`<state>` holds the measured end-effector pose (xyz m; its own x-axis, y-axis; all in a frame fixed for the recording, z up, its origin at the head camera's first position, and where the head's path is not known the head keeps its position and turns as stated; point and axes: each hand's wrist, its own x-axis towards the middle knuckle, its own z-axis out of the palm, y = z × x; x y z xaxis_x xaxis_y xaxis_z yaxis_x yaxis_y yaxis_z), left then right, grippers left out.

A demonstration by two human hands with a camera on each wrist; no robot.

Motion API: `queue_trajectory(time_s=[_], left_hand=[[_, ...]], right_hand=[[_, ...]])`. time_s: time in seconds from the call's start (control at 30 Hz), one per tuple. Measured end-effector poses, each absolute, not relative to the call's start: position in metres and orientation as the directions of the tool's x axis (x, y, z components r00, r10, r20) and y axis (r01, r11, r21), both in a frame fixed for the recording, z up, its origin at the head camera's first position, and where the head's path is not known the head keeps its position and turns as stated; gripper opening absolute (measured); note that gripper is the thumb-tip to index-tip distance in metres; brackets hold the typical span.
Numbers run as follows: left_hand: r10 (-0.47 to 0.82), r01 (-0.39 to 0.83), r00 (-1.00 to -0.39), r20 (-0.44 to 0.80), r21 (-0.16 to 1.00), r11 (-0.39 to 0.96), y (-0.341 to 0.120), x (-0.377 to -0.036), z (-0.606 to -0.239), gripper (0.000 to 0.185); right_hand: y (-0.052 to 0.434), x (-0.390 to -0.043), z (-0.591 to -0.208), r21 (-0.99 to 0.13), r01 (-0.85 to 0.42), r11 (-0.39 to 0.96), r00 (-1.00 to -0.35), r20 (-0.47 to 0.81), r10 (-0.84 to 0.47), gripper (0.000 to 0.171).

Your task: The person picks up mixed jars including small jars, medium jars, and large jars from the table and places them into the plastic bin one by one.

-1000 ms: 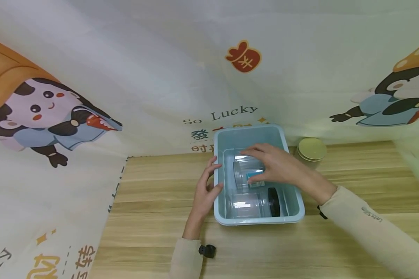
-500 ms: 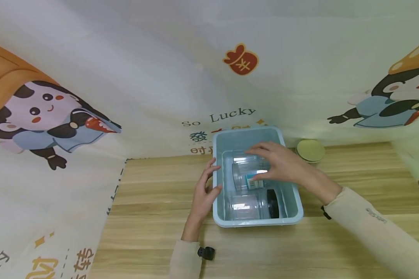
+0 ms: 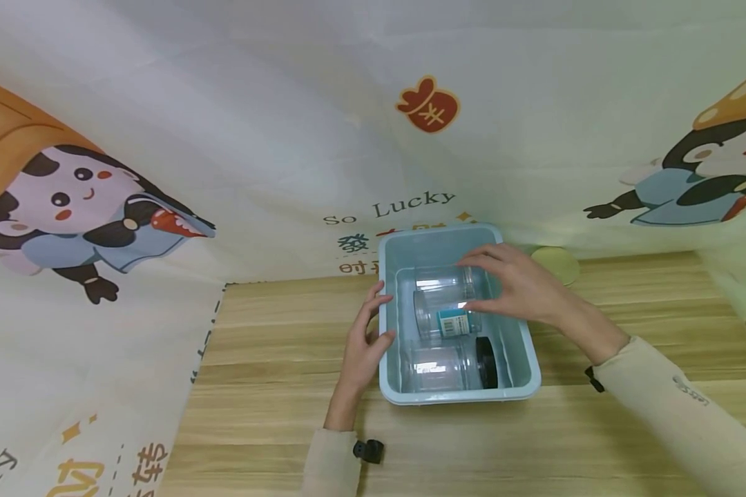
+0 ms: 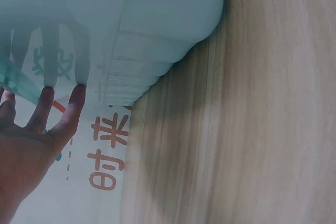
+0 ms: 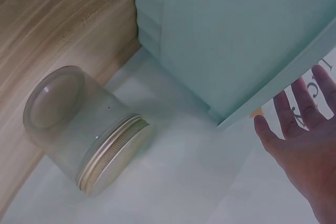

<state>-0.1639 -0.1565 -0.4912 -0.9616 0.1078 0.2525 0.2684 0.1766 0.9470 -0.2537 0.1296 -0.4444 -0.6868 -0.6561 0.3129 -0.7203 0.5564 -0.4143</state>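
A light blue plastic bin stands on the wooden table with several clear jars lying on their sides in it. The front jar has a black lid; the middle jar carries a blue-and-white label. Behind it lies another clear jar, partly hidden by fingers. My left hand touches the bin's left side, fingers spread at the rim. Over the bin's right side my right hand hovers, thumb and fingers apart, holding nothing.
Just right of the bin is a clear jar with a gold metal lid, partly behind the right hand in the head view. A printed white cloth rises behind the table.
My right hand has drawn back to the right, away from the labelled jar, uncovering more of its label. The left hand stays at the bin's side.
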Motion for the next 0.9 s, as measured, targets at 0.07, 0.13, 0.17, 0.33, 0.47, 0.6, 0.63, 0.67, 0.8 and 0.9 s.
queue_trajectory(time_s=[0.07,0.13,0.17,0.33,0.47,0.6,0.63,0.67,0.8,0.9], left_hand=[[0.105,0.271,-0.961,0.256,0.947,0.175,-0.156,-0.164,-0.492,0.052],[0.106,0.272,-0.961,0.257,0.947,0.172,-0.155,-0.164,-0.492,0.052],[0.107,0.272,-0.961,0.256,0.947,0.171,-0.155,-0.164,-0.492,0.052],[0.120,0.270,-0.960,0.253,0.949,0.161,-0.156,-0.164,-0.492,0.052],[0.118,0.272,-0.960,0.255,0.948,0.166,-0.156,-0.164,-0.492,0.052],[0.108,0.267,-0.962,0.252,0.948,0.170,-0.155,-0.163,-0.494,0.052],[0.105,0.263,-0.963,0.248,0.950,0.167,-0.156,-0.163,-0.496,0.052],[0.102,0.269,-0.962,0.254,0.948,0.171,-0.156,-0.165,-0.502,0.052],[0.092,0.265,-0.963,0.253,0.949,0.171,-0.158,-0.171,-0.517,0.054],[0.092,0.268,-0.962,0.256,0.949,0.163,-0.157,-0.171,-0.514,0.054]], right_hand=[[0.131,-0.253,-0.445,-0.415,-0.723,0.552,-0.685,0.325,-0.652,0.063],[0.133,-0.253,-0.446,-0.413,-0.724,0.552,-0.684,0.334,-0.648,0.061],[0.134,-0.253,-0.446,-0.411,-0.725,0.553,-0.684,0.338,-0.646,0.060],[0.141,-0.253,-0.448,-0.410,-0.713,0.569,-0.699,0.347,-0.625,0.058],[0.150,-0.253,-0.447,-0.414,-0.701,0.580,-0.712,0.365,-0.600,0.058],[0.159,-0.252,-0.448,-0.426,-0.687,0.588,-0.726,0.380,-0.573,0.059],[0.160,-0.251,-0.447,-0.433,-0.682,0.590,-0.731,0.379,-0.567,0.059],[0.162,-0.251,-0.448,-0.437,-0.676,0.593,-0.736,0.376,-0.562,0.059],[0.167,-0.250,-0.447,-0.456,-0.654,0.603,-0.756,0.367,-0.542,0.058],[0.171,-0.251,-0.447,-0.466,-0.648,0.603,-0.761,0.368,-0.534,0.059]])
